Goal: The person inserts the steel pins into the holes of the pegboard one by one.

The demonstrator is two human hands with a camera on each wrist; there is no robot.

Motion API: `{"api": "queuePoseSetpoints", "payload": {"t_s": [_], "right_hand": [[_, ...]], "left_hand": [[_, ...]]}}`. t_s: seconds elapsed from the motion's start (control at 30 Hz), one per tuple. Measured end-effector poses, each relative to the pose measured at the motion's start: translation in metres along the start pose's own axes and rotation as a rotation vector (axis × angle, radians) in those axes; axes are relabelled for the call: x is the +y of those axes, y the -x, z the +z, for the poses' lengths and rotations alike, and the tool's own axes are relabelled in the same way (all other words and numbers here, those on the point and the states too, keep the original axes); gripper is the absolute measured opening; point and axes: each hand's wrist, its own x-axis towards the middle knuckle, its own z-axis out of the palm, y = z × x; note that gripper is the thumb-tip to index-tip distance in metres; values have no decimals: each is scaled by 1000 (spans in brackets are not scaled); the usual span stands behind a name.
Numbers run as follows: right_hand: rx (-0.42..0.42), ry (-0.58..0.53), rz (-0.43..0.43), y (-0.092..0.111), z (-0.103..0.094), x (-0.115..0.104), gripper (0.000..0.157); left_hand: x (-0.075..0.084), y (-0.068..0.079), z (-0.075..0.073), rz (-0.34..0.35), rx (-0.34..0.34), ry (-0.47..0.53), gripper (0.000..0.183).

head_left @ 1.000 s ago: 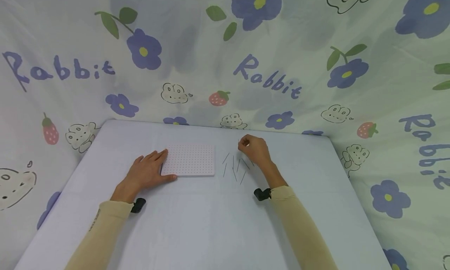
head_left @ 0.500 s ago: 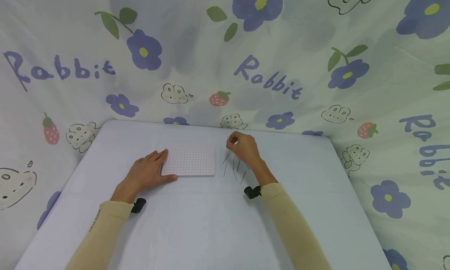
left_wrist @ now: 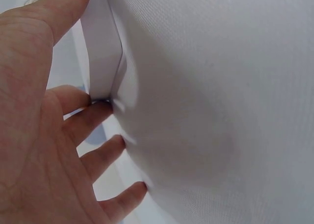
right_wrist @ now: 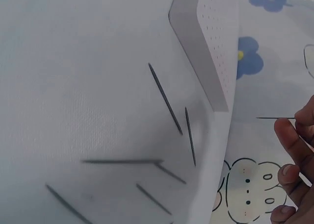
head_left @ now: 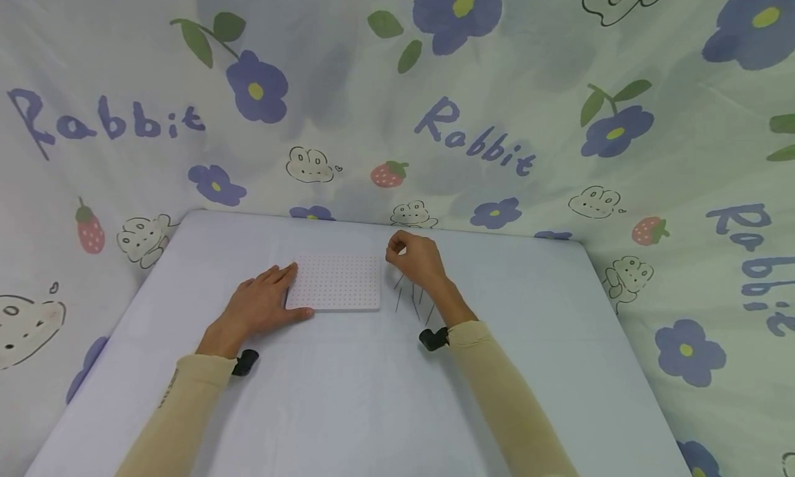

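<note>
A white board [head_left: 335, 284] dotted with rows of small holes lies on the table. My left hand [head_left: 261, 303] rests at its left end with fingers spread, the thumb along the near edge and fingertips at the left side. In the left wrist view, the fingers [left_wrist: 95, 116] touch the board's end wall [left_wrist: 103, 62]. Just past the board's right edge, my right hand [head_left: 417, 257] pinches a thin dark stick [right_wrist: 267, 118] between thumb and forefinger. Several similar sticks with tapered ends, one a dark stick [right_wrist: 166, 100], lie scattered on the table below that hand.
The table [head_left: 348, 394] has a white cover. Behind it and at both sides hangs a printed cloth [head_left: 348, 104] with flowers and rabbits. A small black device [head_left: 433, 339] sits at the right wrist, another black device [head_left: 246, 362] at the left.
My right hand has moved left with the pinched stick, from above the scattered sticks towards the board's far right corner. The left hand and the board have stayed in place.
</note>
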Motion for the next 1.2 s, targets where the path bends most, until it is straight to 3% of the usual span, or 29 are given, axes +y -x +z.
{"api": "queuePoseSetpoints", "payload": {"t_s": [0.6, 1.2], "right_hand": [[-46, -4, -45, -5, 22, -19, 7], [-104, 27, -13, -8, 45, -31, 7]], "left_hand": [[-2, -1, 5, -6, -1, 14, 108], [-1, 0, 3, -13, -5, 10, 109]]}}
